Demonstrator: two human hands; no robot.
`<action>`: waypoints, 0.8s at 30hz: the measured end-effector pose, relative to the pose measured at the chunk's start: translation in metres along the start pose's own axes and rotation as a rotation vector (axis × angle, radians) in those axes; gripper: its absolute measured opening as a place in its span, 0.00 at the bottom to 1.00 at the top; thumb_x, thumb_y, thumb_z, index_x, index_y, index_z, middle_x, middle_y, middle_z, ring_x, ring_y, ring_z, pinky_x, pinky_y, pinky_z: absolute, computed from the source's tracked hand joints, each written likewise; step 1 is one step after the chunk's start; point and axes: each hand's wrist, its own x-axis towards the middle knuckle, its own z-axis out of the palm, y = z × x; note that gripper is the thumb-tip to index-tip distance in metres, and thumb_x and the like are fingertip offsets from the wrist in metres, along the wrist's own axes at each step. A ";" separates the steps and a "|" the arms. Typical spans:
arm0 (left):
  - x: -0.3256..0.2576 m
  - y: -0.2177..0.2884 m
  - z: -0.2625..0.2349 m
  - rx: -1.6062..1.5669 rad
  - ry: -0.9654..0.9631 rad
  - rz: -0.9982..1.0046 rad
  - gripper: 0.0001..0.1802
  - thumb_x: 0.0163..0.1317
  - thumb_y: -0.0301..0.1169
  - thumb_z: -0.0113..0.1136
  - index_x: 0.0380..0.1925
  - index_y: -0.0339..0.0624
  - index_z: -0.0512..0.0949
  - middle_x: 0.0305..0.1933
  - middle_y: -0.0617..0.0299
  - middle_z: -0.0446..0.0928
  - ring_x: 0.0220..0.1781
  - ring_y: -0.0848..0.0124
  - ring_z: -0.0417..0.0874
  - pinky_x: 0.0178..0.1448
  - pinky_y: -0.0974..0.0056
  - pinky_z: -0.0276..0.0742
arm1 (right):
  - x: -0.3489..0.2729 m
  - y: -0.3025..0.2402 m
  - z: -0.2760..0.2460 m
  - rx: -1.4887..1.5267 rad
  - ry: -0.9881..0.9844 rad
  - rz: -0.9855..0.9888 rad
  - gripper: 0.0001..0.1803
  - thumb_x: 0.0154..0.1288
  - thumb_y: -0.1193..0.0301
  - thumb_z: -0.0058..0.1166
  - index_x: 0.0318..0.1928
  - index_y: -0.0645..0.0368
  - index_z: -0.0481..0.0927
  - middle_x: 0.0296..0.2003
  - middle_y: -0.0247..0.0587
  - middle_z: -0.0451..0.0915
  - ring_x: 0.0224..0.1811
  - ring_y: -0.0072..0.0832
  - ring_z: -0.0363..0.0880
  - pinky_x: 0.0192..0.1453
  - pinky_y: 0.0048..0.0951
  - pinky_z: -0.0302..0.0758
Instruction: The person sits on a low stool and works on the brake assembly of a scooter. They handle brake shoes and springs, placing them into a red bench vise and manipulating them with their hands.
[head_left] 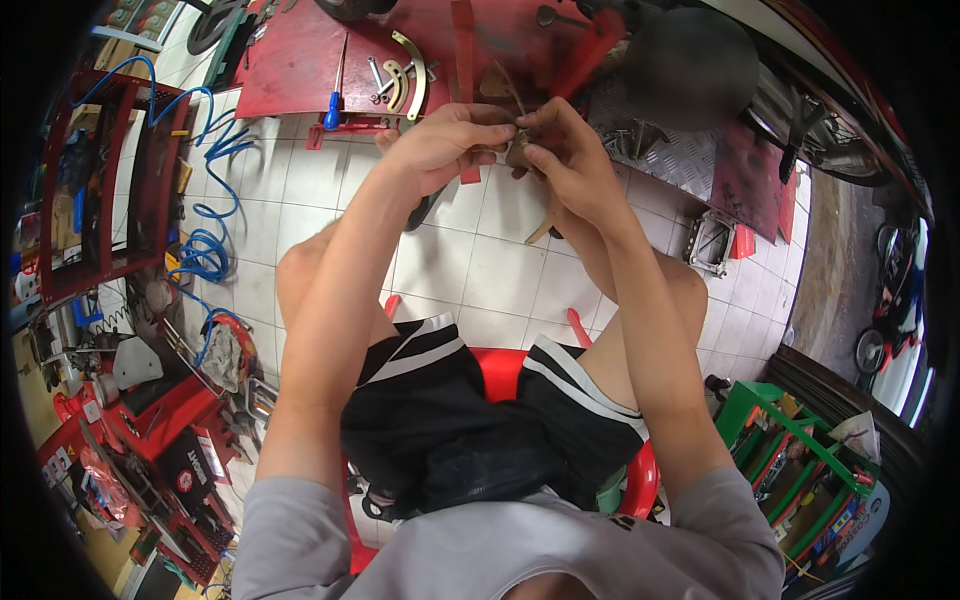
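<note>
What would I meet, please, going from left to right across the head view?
Red metal shelf rack → blue-handled screwdriver with a long thin shaft → the person's bare left hand → small brownish part pinched between the hands → bare right hand → green rack with compartments.

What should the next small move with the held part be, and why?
Perhaps tilt the small brownish part slightly for a clearer view: the right hand pinches it, the left hand meets it there, and their fingers hide much of it.
</note>
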 end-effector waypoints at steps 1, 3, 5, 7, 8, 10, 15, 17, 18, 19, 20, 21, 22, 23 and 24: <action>0.000 -0.001 -0.001 -0.016 0.004 -0.012 0.17 0.64 0.33 0.60 0.50 0.34 0.77 0.44 0.62 0.79 0.45 0.76 0.76 0.48 0.70 0.71 | 0.000 -0.001 0.001 -0.007 -0.007 -0.010 0.13 0.62 0.82 0.51 0.48 0.63 0.70 0.42 0.41 0.77 0.38 0.24 0.81 0.36 0.23 0.73; 0.001 -0.002 -0.001 -0.046 0.009 -0.036 0.16 0.65 0.32 0.60 0.50 0.34 0.78 0.44 0.62 0.80 0.45 0.77 0.77 0.48 0.70 0.71 | 0.000 -0.001 0.002 0.017 -0.014 0.001 0.13 0.62 0.82 0.51 0.48 0.63 0.70 0.42 0.42 0.77 0.38 0.24 0.81 0.39 0.24 0.75; 0.001 -0.002 0.000 -0.032 0.026 -0.040 0.15 0.65 0.32 0.60 0.49 0.35 0.78 0.44 0.63 0.80 0.44 0.77 0.77 0.47 0.71 0.71 | 0.000 -0.001 0.002 0.045 -0.014 0.006 0.13 0.63 0.83 0.50 0.48 0.63 0.70 0.42 0.42 0.77 0.38 0.24 0.81 0.40 0.25 0.76; 0.000 0.000 0.002 -0.020 0.036 -0.033 0.14 0.65 0.32 0.60 0.47 0.36 0.78 0.43 0.63 0.80 0.44 0.77 0.77 0.47 0.71 0.72 | -0.001 -0.001 0.001 0.078 -0.010 0.004 0.13 0.63 0.83 0.50 0.48 0.63 0.70 0.42 0.42 0.77 0.38 0.24 0.81 0.41 0.25 0.77; -0.001 0.000 0.002 -0.016 0.039 -0.025 0.14 0.65 0.32 0.60 0.47 0.36 0.79 0.43 0.63 0.80 0.43 0.77 0.77 0.47 0.71 0.72 | -0.001 -0.001 0.000 0.064 -0.005 0.001 0.13 0.63 0.83 0.50 0.48 0.63 0.71 0.42 0.42 0.77 0.38 0.24 0.81 0.40 0.25 0.77; -0.002 0.000 0.002 -0.005 0.042 -0.010 0.13 0.65 0.32 0.60 0.46 0.36 0.79 0.43 0.63 0.80 0.43 0.77 0.77 0.47 0.71 0.72 | -0.001 -0.005 0.001 0.042 -0.005 -0.007 0.12 0.63 0.83 0.51 0.48 0.64 0.71 0.41 0.42 0.77 0.38 0.24 0.81 0.40 0.25 0.77; -0.002 -0.001 0.002 0.006 0.036 0.003 0.13 0.64 0.32 0.61 0.45 0.36 0.79 0.43 0.63 0.80 0.44 0.77 0.77 0.46 0.71 0.72 | -0.002 -0.012 0.002 -0.007 -0.012 0.003 0.12 0.63 0.83 0.51 0.48 0.64 0.71 0.40 0.41 0.77 0.38 0.23 0.81 0.40 0.25 0.77; -0.002 -0.001 0.004 0.008 0.044 0.049 0.13 0.64 0.33 0.61 0.45 0.36 0.79 0.42 0.63 0.79 0.43 0.77 0.77 0.45 0.71 0.72 | -0.002 -0.013 0.002 -0.013 -0.014 0.000 0.12 0.63 0.83 0.51 0.48 0.64 0.71 0.40 0.41 0.77 0.37 0.23 0.81 0.40 0.25 0.77; -0.003 -0.001 0.005 0.010 0.050 0.072 0.13 0.64 0.33 0.61 0.45 0.36 0.79 0.42 0.64 0.79 0.42 0.78 0.76 0.45 0.72 0.71 | -0.002 -0.012 0.003 -0.006 -0.015 -0.006 0.12 0.63 0.83 0.51 0.48 0.64 0.71 0.40 0.41 0.76 0.37 0.23 0.81 0.40 0.25 0.77; -0.003 -0.002 0.005 0.014 0.060 0.084 0.13 0.64 0.33 0.61 0.45 0.36 0.79 0.41 0.64 0.79 0.41 0.78 0.76 0.45 0.72 0.71 | -0.001 -0.011 0.004 0.001 -0.016 -0.012 0.12 0.63 0.83 0.51 0.47 0.64 0.71 0.40 0.41 0.76 0.37 0.23 0.81 0.40 0.25 0.77; -0.002 -0.004 0.004 0.019 0.071 0.095 0.14 0.64 0.33 0.61 0.45 0.36 0.79 0.41 0.64 0.79 0.40 0.78 0.75 0.45 0.72 0.71 | -0.001 -0.008 0.005 0.024 -0.014 -0.011 0.12 0.63 0.83 0.51 0.47 0.64 0.71 0.40 0.41 0.76 0.37 0.23 0.81 0.40 0.25 0.77; 0.000 -0.005 0.005 0.022 0.078 0.106 0.14 0.64 0.34 0.62 0.45 0.36 0.79 0.40 0.65 0.78 0.39 0.78 0.74 0.44 0.72 0.71 | 0.000 -0.006 0.005 0.043 -0.009 -0.010 0.12 0.63 0.83 0.51 0.47 0.64 0.71 0.40 0.41 0.76 0.37 0.23 0.81 0.39 0.25 0.77; 0.001 -0.006 0.005 0.019 0.090 0.106 0.14 0.64 0.34 0.62 0.45 0.36 0.79 0.39 0.65 0.78 0.38 0.78 0.74 0.44 0.72 0.70 | 0.000 -0.004 0.005 0.062 -0.004 -0.009 0.12 0.63 0.83 0.51 0.47 0.64 0.71 0.40 0.41 0.76 0.37 0.23 0.81 0.39 0.25 0.77; 0.003 -0.007 0.006 0.016 0.102 0.106 0.15 0.64 0.34 0.62 0.45 0.36 0.79 0.39 0.66 0.78 0.37 0.79 0.73 0.44 0.72 0.70 | -0.001 -0.003 0.004 0.052 -0.008 -0.005 0.12 0.63 0.83 0.51 0.47 0.64 0.71 0.40 0.41 0.76 0.37 0.23 0.81 0.39 0.25 0.77; 0.004 -0.007 0.005 0.015 0.118 0.106 0.15 0.64 0.35 0.62 0.45 0.35 0.79 0.38 0.66 0.78 0.37 0.79 0.72 0.44 0.72 0.70 | -0.001 -0.005 0.004 0.046 -0.016 -0.003 0.12 0.63 0.83 0.51 0.47 0.64 0.71 0.40 0.41 0.76 0.37 0.23 0.80 0.39 0.25 0.77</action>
